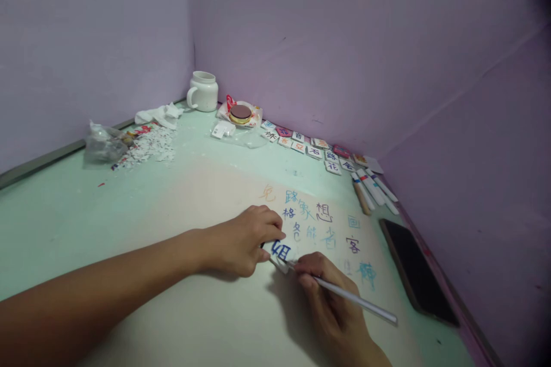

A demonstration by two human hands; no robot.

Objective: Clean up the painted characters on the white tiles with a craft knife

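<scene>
A small white card (281, 251) bears a bold dark-blue Chinese character and lies low over the pale sheet (206, 321). My left hand (252, 241) pinches its left edge between thumb and fingers. In my right hand (329, 292) is a slim silver craft knife (357, 300), held like a pen. Its tip meets the card's lower edge, where a narrow strip appears partly separated; the blade itself is mostly hidden. Characters in orange, blue and purple are written on the sheet just beyond both hands.
Cut character cards (314, 152) line the back wall, beside several markers (374, 186). A dark phone (417, 272) lies at right. White paper scraps (150, 146), a plastic bag (105, 143), a white mug (203, 92) and a round-lidded container (240, 113) sit farther back.
</scene>
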